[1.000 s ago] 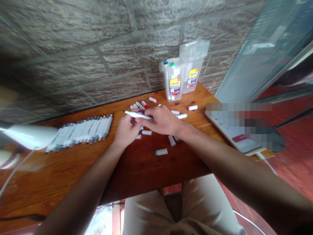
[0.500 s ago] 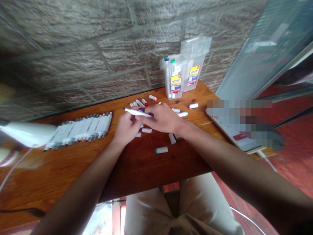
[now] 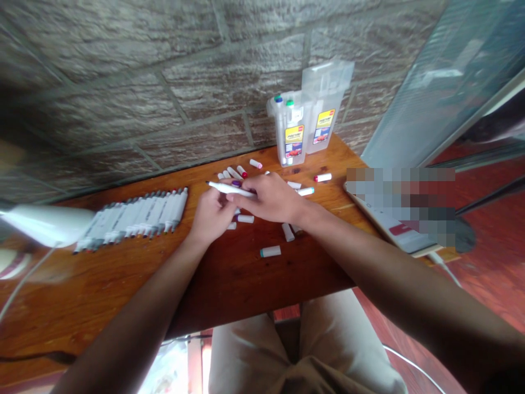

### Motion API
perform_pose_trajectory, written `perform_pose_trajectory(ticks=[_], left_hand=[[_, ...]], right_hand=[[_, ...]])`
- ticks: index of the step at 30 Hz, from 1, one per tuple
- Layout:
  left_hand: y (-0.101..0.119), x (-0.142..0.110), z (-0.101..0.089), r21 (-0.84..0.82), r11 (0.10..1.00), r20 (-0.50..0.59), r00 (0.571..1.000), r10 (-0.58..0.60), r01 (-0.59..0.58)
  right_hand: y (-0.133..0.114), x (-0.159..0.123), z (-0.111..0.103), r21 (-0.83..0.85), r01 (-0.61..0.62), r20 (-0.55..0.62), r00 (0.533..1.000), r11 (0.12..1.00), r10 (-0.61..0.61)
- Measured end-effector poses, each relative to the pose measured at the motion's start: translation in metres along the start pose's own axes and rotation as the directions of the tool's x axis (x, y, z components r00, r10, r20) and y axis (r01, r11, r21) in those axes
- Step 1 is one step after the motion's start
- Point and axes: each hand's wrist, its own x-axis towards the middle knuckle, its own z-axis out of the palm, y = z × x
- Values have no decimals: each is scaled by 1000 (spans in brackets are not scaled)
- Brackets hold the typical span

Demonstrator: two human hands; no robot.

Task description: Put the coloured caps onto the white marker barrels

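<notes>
A white marker [image 3: 223, 188], its dark tip pointing left, lies uncapped across both hands above the desk. My right hand [image 3: 274, 197] is closed around its rear end. My left hand [image 3: 212, 214] is closed with curled fingers and thumb against the marker's underside; its inner fingers are partly hidden. A purple cap end [image 3: 237, 184] shows just behind the marker, by my right fingers; what holds it is unclear. Loose white marker caps lie around and beyond the hands, among them a red-ended cap [image 3: 242, 172], a purple-ended cap [image 3: 245, 219] and a teal-ended cap [image 3: 270, 251].
A row of markers [image 3: 133, 216] lies side by side on the wooden desk [image 3: 135, 290] at left, near a white lamp [image 3: 49, 224]. Against the stone wall stands an open clear marker case [image 3: 294, 139] with a few markers inside. A tablet [image 3: 404, 230] lies at right.
Hands and marker hold nearly the same pose. The whole view has shifted very slightly; nothing has been picked up or let go.
</notes>
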Motion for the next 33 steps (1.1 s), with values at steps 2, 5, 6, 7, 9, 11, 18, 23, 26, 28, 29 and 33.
perform_pose_trajectory(ticks=[2, 5, 6, 7, 9, 11, 18, 23, 26, 28, 29, 33], left_hand=[[0, 0, 0, 1, 1000, -2, 1000, -4, 4], [-1, 0, 0, -7, 1000, 1, 1000, -12, 12], [-2, 0, 0, -10, 1000, 1, 1000, -15, 15], [-3, 0, 0, -13, 1000, 0, 1000, -17, 17], [-3, 0, 0, -11, 1000, -4, 1000, -16, 16], [-2, 0, 0, -3, 1000, -8, 1000, -12, 12], [-3, 0, -1, 11, 1000, 1, 1000, -9, 9], [-1, 0, -1, 26, 1000, 5, 1000, 8, -8], [-1, 0, -1, 26, 1000, 11, 1000, 10, -10], [-1, 0, -1, 23, 1000, 17, 1000, 12, -12], [-1, 0, -1, 26, 1000, 18, 1000, 13, -13], [-2, 0, -1, 31, 999, 24, 1000, 9, -10]], right_hand=[[0, 0, 0, -1, -3, 7, 1000, 1000, 3], [0, 0, 0, -7, 0, 13, 1000, 1000, 0], [0, 0, -1, -11, 2, 11, 1000, 1000, -1], [0, 0, -1, -16, 3, 8, 1000, 1000, -3], [-1, 0, -1, -24, 8, 5, 1000, 1000, -8], [-1, 0, -1, -24, 6, 13, 1000, 1000, -6], [0, -1, 0, -35, 5, 3, 1000, 999, -5], [0, -1, 0, -35, 7, 3, 1000, 999, -7], [0, 0, 1, -33, 9, -2, 1000, 999, -9], [0, 0, 1, -34, 8, -2, 1000, 999, -8], [0, 0, 1, -34, 8, 0, 1000, 999, -8], [0, 0, 1, -38, 16, 6, 1000, 999, -16]])
